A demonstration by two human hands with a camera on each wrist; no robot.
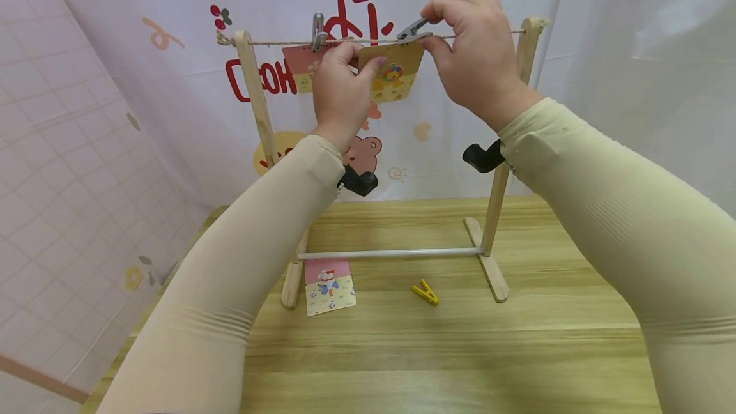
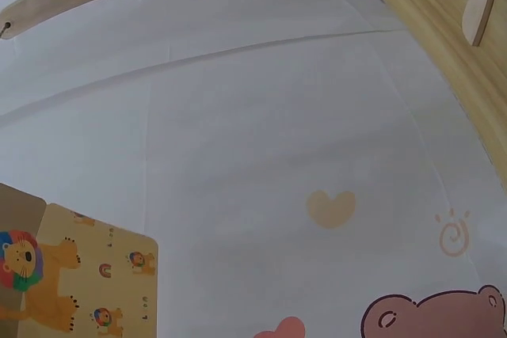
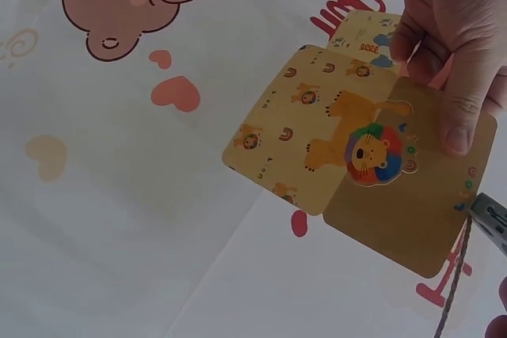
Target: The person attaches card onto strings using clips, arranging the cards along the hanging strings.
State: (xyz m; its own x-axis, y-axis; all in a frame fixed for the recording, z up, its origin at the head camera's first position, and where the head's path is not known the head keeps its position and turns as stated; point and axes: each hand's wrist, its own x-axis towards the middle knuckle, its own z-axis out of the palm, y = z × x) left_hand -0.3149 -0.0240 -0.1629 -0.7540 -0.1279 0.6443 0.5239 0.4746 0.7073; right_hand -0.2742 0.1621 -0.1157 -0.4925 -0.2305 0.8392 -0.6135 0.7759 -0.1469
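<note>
Pinching the lion card [image 1: 402,75] by its left edge, your left hand [image 1: 344,91] is holding it up against the rope [image 1: 276,43], thumb lying across the front. Your right hand [image 1: 474,50] is gripping the grey clip [image 1: 413,32] between thumb and fingers at the card's upper edge; whether that clip's jaws are biting on the card, you cannot tell from these views. By the look of it, you are working on the second card of three: the hung card [image 1: 298,62] is hanging from the rope on the left under the silver clip [image 1: 318,32], so that one is looking done, while the lion card is seeming only part-way fixed, with both your hands attending to it. The third card [image 1: 330,289] is lying flat on the counter [image 1: 402,356], just beside the left foot [image 1: 292,286] of the stand [image 1: 497,209], and the yellow clip [image 1: 425,292] is resting well apart to its right, so both are looking left over for now. Counting up, you are having three cards in view, three clips, one rope, and one stand that is showing two posts, two feet and one white rod [image 1: 391,253].
</note>
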